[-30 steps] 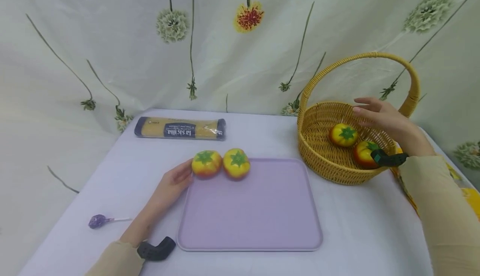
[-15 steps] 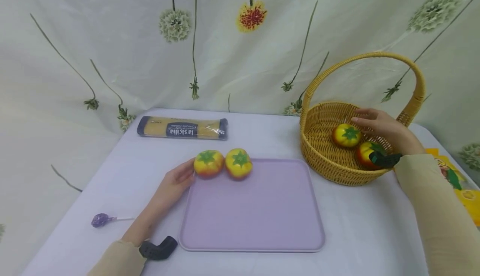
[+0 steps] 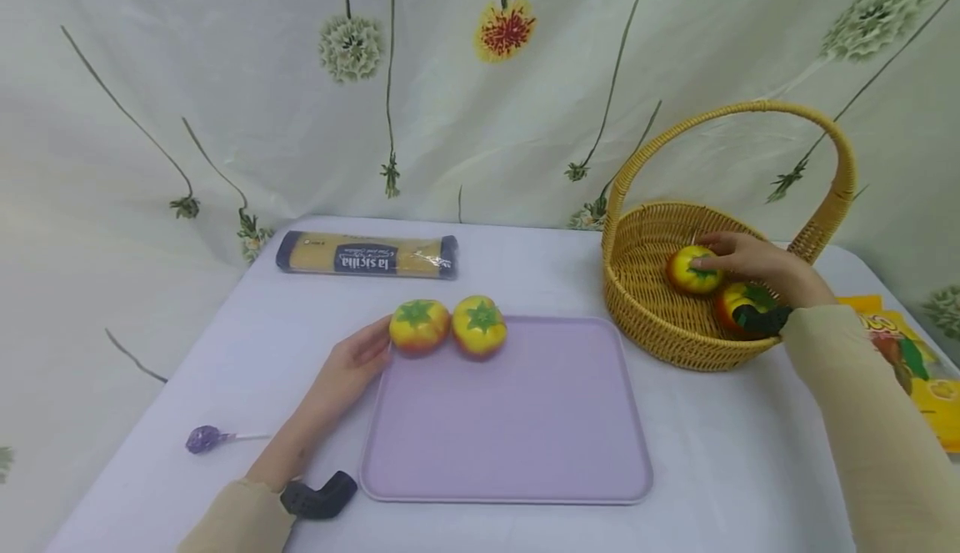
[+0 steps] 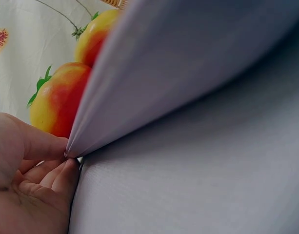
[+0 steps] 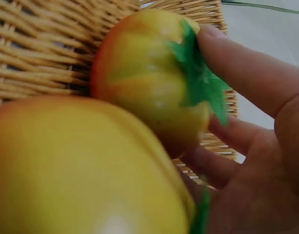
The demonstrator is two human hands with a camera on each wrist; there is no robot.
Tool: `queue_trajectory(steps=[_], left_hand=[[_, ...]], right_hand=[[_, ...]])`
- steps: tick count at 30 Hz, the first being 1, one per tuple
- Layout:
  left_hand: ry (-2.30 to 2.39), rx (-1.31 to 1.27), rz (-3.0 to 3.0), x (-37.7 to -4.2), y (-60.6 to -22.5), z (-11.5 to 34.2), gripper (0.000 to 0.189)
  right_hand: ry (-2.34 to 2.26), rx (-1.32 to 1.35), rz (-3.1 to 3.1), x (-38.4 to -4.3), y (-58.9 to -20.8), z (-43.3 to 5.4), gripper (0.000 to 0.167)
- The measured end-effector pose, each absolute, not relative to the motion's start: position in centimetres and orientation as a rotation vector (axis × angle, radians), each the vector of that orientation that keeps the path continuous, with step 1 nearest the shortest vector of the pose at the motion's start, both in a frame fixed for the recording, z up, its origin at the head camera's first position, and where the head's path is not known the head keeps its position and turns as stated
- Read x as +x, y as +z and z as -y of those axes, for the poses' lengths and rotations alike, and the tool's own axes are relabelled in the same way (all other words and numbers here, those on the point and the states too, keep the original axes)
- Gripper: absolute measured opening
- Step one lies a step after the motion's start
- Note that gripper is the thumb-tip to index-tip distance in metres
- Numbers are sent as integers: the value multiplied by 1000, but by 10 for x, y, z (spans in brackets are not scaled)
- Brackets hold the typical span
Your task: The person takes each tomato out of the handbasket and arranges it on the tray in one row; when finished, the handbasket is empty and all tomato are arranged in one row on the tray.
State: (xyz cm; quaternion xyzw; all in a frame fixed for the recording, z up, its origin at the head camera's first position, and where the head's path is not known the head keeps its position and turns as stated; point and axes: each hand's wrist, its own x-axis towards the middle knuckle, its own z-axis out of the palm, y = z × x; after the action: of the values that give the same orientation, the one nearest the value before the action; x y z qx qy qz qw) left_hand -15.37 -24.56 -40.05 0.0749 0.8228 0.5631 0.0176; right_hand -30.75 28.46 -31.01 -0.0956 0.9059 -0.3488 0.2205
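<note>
My left hand (image 3: 352, 369) pinches the rim of the lilac tray (image 3: 510, 419) at its far left corner; in the left wrist view, the thumb (image 4: 44, 145) lies at the tray's edge. Two yellow-red artificial tomatoes, a left one (image 3: 418, 327) and a right one (image 3: 479, 326), sit side by side at that end of the tray. Inside the wicker basket (image 3: 660, 336) my right hand (image 3: 765, 265) reaches over the farther tomato (image 3: 690, 271). Its thumb (image 5: 247, 68) touches the green leaves, with the other fingers spread along the side. A nearer tomato (image 5: 76, 170) lies below the hand.
A pack of spaghetti (image 3: 367, 255) lies behind the tray. At the left is a purple lollipop (image 3: 204, 439). Yellow packets (image 3: 911, 361) lie right of the basket, partly behind the right sleeve. The basket's tall handle (image 3: 765, 107) arches above the right hand.
My right hand has moved down and left from above the basket onto the farther tomato. The left hand stays at the tray's corner. The head view has shifted slightly.
</note>
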Motion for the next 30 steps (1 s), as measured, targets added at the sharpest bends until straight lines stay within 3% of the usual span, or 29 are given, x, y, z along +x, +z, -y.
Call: queue_trajectory(steps=[10,18,24,30], left_hand=[[1759,245,-2559,-155,-400,245,52],[1762,238,-2553,-152,-397,243,51],[1765,233,-2555,-152,-395,244,51],[1767,232,-2554,-153,-398,244,51]], right_hand=[[-838,-335,-2580,-307,-309,-272,81],[-1000,-288,-2653,-283,-269,-257,82],[-1218,-412,-2650,-255,-240,-233,62],[-1441,-498,-2474,-226,-245,-191,54]])
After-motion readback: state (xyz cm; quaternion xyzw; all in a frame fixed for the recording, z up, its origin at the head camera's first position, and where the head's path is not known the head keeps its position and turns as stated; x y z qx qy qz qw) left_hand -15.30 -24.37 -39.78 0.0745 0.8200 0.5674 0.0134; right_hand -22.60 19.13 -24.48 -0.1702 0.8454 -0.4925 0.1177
